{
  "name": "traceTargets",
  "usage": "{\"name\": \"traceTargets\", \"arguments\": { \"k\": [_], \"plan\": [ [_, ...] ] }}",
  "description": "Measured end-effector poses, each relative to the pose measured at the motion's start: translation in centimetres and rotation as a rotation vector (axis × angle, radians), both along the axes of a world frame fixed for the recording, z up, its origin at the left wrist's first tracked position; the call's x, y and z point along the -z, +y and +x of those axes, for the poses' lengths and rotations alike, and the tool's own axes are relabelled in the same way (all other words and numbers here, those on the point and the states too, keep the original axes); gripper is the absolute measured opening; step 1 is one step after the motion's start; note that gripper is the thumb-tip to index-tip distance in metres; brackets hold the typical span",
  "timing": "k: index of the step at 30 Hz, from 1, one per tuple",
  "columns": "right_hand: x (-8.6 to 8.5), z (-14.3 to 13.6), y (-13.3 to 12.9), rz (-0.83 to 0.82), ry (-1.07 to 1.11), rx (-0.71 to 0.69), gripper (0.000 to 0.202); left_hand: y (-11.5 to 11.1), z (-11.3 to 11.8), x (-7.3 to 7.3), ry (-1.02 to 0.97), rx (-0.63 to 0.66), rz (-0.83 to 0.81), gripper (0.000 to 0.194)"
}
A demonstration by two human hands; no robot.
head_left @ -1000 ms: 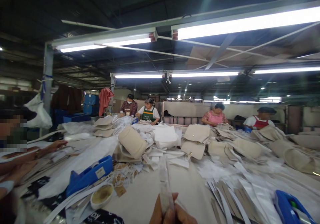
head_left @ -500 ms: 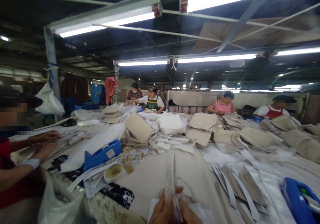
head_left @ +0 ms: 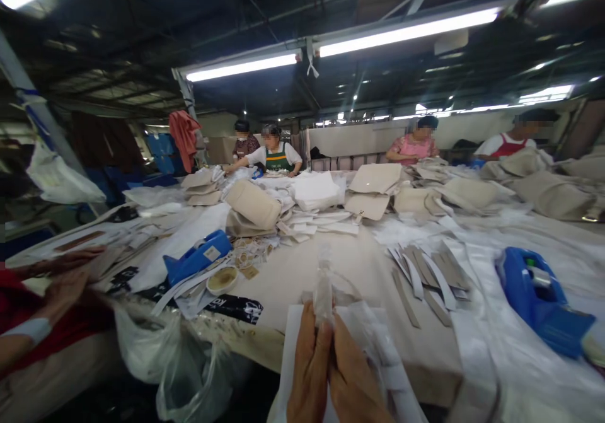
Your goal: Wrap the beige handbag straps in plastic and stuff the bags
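At the lower middle of the head view, my left hand (head_left: pixel 306 363) and my right hand (head_left: pixel 352 369) are pressed close together. Between their fingers stands a narrow strip in clear plastic (head_left: pixel 324 294), pointing away from me. Both hands are closed on it, and its lower end is hidden by them. White sheets (head_left: pixel 292 341) and crumpled clear plastic lie beneath and beside the hands, at the table's near edge. Right of the hands, beige and white strips (head_left: pixel 425 275) lie fanned out on the beige-covered table (head_left: pixel 350 253).
A blue tape dispenser (head_left: pixel 534 297) stands at right, another (head_left: pixel 198 256) at left near a small bowl (head_left: pixel 222 279) and tags. Beige bag pieces (head_left: pixel 255 202) are piled across the back. A co-worker's hands (head_left: pixel 69 278) work at far left; several people sit opposite. Plastic bags (head_left: pixel 174 360) hang at the near edge.
The view has tilted down, so the table and my hands show higher and more fully. My hands stay together on the plastic-wrapped strip, now drawn closer around it.
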State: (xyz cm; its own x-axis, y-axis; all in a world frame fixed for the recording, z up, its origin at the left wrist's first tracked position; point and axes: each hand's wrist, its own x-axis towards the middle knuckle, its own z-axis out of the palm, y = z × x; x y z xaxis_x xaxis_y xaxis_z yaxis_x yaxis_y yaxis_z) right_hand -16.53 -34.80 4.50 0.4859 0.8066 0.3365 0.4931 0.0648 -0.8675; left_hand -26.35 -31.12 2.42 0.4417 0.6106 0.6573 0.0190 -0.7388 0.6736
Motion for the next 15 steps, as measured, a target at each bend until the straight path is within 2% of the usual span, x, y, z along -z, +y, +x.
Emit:
{"name": "traceTargets", "arguments": {
  "k": [1,3,6,8,10,12,15],
  "plan": [
    [0.5,-0.1,0.0,-0.003,0.000,-0.002,0.054,0.0,0.0,0.1,-0.005,-0.002,-0.087,0.042],
    [0.8,-0.1,-0.1,-0.019,0.009,-0.032,0.056,0.5,0.4,-0.5,-0.002,-0.024,-0.358,0.042],
    [-0.9,0.6,-0.6,-0.033,0.062,-0.143,0.049,1.6,1.4,-3.3,0.018,-0.058,-0.632,0.050],
    [-3.0,1.3,-1.0,-0.034,0.108,-0.223,0.029,2.2,1.9,-5.5,-0.050,0.048,-0.760,0.049],
    [-4.9,1.9,-1.3,-0.046,0.166,-0.279,0.008,2.4,2.2,-7.1,-0.162,0.249,-0.923,0.047],
    [-6.0,2.4,-1.4,-0.064,0.247,-0.326,0.011,2.5,2.4,-7.8,-0.241,0.409,-1.057,0.048],
    [-6.4,2.7,-1.4,-0.046,0.320,-0.369,0.015,2.5,2.7,-7.6,-0.288,0.504,-1.151,0.048]
  ]
}}
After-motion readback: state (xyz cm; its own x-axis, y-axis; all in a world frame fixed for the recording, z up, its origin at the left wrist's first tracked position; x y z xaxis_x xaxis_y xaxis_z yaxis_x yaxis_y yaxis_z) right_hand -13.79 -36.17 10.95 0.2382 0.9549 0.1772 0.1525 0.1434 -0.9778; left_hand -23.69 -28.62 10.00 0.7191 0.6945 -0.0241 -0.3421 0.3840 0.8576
